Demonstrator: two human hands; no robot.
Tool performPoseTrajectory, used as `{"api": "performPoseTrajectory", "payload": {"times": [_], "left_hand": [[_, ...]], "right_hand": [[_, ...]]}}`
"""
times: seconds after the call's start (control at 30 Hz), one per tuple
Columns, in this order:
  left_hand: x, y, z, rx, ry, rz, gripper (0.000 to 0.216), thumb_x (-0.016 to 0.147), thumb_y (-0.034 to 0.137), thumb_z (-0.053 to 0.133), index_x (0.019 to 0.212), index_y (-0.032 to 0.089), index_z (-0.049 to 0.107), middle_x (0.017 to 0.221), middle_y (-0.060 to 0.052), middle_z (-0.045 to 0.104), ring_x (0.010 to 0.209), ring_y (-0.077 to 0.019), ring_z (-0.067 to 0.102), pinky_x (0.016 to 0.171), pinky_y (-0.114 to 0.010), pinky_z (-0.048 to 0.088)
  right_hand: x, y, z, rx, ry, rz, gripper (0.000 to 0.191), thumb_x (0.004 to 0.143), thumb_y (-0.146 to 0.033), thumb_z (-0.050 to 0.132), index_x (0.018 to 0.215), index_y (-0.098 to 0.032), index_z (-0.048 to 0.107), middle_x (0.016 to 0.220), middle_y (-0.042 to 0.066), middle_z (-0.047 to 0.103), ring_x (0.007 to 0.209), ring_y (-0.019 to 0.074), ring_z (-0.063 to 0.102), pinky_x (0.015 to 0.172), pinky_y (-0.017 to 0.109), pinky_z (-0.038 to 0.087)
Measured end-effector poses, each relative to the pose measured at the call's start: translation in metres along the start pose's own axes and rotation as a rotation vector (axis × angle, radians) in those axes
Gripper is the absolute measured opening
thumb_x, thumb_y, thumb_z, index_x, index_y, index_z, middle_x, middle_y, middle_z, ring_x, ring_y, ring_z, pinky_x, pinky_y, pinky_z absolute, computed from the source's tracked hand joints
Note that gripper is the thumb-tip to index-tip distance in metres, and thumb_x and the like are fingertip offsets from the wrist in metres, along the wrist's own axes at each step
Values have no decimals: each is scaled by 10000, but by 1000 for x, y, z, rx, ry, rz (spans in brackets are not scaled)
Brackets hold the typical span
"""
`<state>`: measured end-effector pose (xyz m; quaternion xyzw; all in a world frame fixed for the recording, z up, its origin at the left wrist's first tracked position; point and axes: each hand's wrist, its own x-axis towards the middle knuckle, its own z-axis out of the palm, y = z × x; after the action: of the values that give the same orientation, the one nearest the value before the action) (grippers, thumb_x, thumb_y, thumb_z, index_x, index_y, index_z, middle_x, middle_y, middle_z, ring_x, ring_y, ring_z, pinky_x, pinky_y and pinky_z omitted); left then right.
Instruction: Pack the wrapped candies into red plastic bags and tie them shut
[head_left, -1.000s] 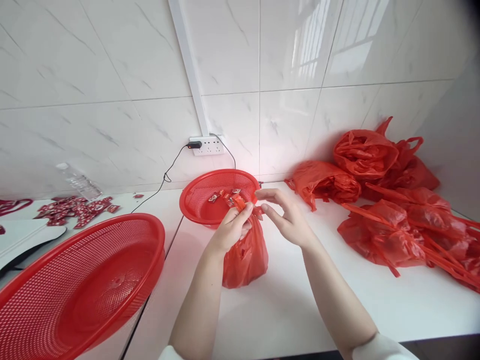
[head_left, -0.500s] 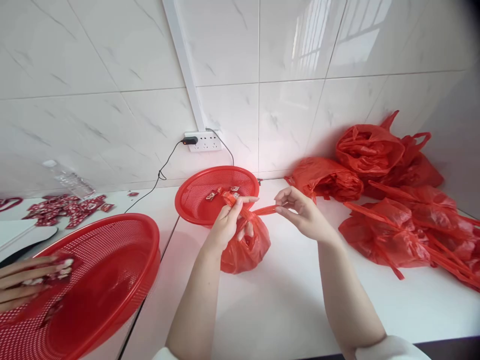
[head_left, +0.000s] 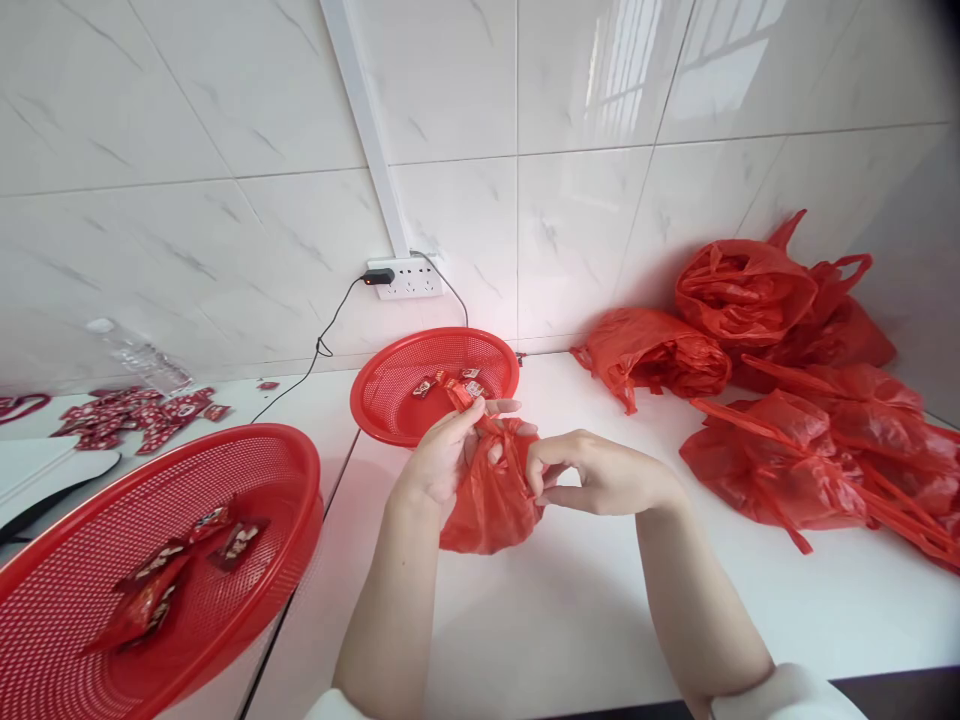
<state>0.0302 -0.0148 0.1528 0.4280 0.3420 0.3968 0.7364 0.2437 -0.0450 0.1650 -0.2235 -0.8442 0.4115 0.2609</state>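
A filled red plastic bag (head_left: 489, 508) sits on the white table in front of me, its top gathered. My left hand (head_left: 448, 445) grips the bunched neck, with a strip of the bag sticking up past the thumb. On the bag's right side, the thumb and index finger of my right hand (head_left: 592, 472) pinch a bit of the red plastic. Just behind the bag stands a small red mesh basket (head_left: 379, 395) with a few small packets (head_left: 472, 382) in it. Part of the bag's neck is hidden behind my left fingers.
On the left a large red basket (head_left: 300, 480) holds several snack packets (head_left: 240, 543). Beyond it lie a plastic bottle (head_left: 146, 358) and a heap of small red packets (head_left: 105, 420). Red bags (head_left: 780, 460) pile up at the right. A cable (head_left: 322, 345) runs from a power strip (head_left: 412, 280).
My right hand has come down and left from the stretched handle to the bag's side. Another person's hand has left the large basket, where packets now lie.
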Motion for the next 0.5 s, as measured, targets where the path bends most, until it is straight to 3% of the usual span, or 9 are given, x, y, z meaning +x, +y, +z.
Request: {"api": "performPoseTrajectory", "payload": {"times": [0.1,0.2,0.3,0.37,0.43,0.5], "left_hand": [[6,-1,-2,-58,-25,5,309,877,449,560,967,169,654,709,-41,646,468,-74,509,486,-201,431],[6,-2,3,31,-1,68,314,889,476,525,883,173,607,627,-11,604,423,-72,488,446,-190,396],[1,-2,12,156,-20,144,343,922,488,458,854,175,579,554,8,566,394,-70,453,436,-191,370],[-2,-2,17,230,-71,192,357,943,483,412,857,178,575,539,12,567,381,-70,441,437,-197,365],[-5,-2,19,317,-105,231,374,956,481,378,874,179,582,534,15,565,379,-80,447,435,-210,369],[-7,-2,17,432,-73,300,393,963,483,361,885,176,595,552,11,567,407,-96,477,442,-224,385]], "right_hand": [[1,3,1,-41,12,41,124,817,-99,548,801,-214,591,820,-10,634,734,125,606,702,278,550],[0,9,-1,2,23,99,33,844,-187,585,836,-212,605,809,-3,661,725,140,631,706,300,558],[4,13,-1,32,242,118,92,840,-284,635,841,-205,588,828,8,658,749,150,631,764,336,552],[9,15,1,40,365,76,180,806,-282,680,940,-213,583,961,27,658,896,174,631,880,371,517],[13,17,4,76,317,58,343,797,-238,684,1112,-232,548,1019,29,665,1005,187,615,946,388,474],[17,19,7,104,240,97,439,828,-195,631,1238,-254,486,943,6,686,958,176,628,915,379,471]]}}
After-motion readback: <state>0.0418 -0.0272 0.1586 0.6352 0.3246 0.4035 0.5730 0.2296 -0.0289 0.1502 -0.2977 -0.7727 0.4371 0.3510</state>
